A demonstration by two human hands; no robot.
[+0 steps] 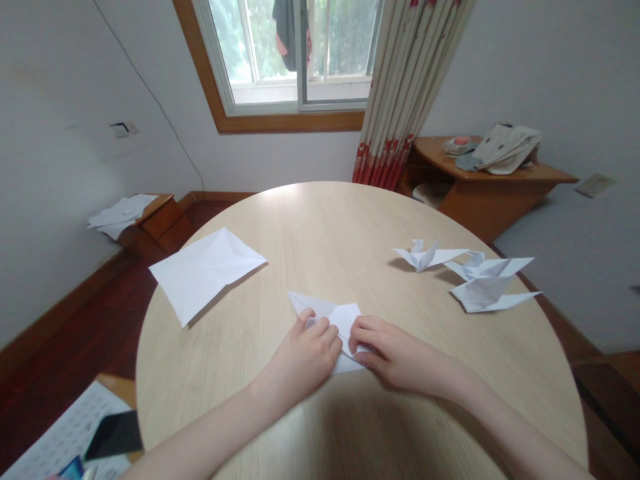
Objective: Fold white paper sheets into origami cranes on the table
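Fingers (333, 337) of the L hand (307, 353) are bent down over a folded white paper (345, 313), tips against its L part; can't tell if they pinch or just press, as the thumb is out of view. R hand (393, 350) has fingers curled & thumb bent at the paper's R side, a bit of white showing btwn. thumb and fingers; can't tell if it's a firm grip. Paper lies right under both sets of fingers, on the round table (320, 213), a pointed corner sticking out beyond the L fingers, a pale flap just past them toward the R hand.

Up & L of the fingers, well apart, is a creased white sheet (207, 273), flat-ish, its far-L corner reaching abt. the table's edge. To the R, beyond the R fingers: 3 folded paper birds (425, 259), wings spread, the two rightmost overlapping in view; can't tell if they touch.

Down-L of the fingers, off the table: a printed sheet (70, 427) w/ a dark phone-like slab (115, 435) on it. Straight ahead, far past the fingers: window frame (290, 123), w/ a red-bottomed curtain (400, 87) to its R
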